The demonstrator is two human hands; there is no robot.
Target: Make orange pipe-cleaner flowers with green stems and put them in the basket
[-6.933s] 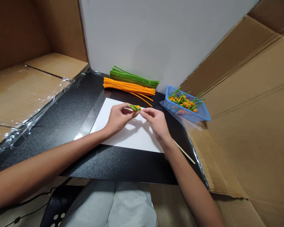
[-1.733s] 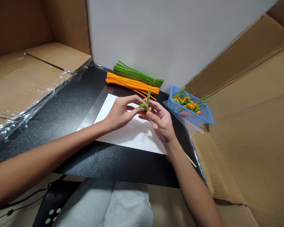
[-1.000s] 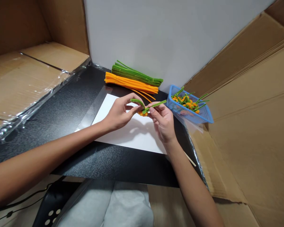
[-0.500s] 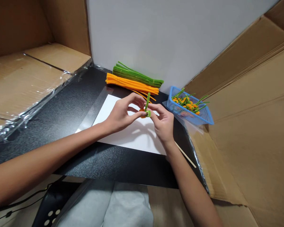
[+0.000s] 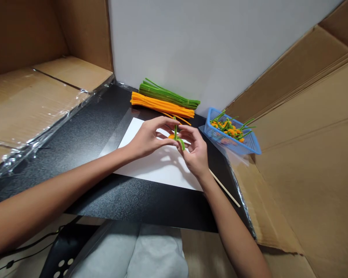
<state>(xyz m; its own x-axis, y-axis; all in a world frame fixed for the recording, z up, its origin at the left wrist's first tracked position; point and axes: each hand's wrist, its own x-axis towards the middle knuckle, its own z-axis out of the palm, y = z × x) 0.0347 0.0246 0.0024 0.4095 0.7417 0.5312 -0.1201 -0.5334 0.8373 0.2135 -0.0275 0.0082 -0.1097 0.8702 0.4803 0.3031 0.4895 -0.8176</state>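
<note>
A small orange and green pipe-cleaner piece (image 5: 181,144) is held between both hands above a white sheet of paper (image 5: 150,166). My left hand (image 5: 150,137) pinches it from the left, near the orange part. From the right, my right hand (image 5: 195,148) has its thumb and fingertips on the green part. One green stem stands up between the fingertips. Behind the hands lie a bundle of orange pipe cleaners (image 5: 162,105) and a bundle of green ones (image 5: 168,94).
A blue basket (image 5: 234,146) with several orange and green pieces stands at the right. A thin wooden stick (image 5: 225,188) lies beside my right forearm. Cardboard (image 5: 301,154) borders the black table (image 5: 133,200) on the right, and more cardboard (image 5: 26,104) is at the left.
The held piece has turned: its green part now points down to the right, and its stem has shifted slightly left. My right hand has moved a little left.
</note>
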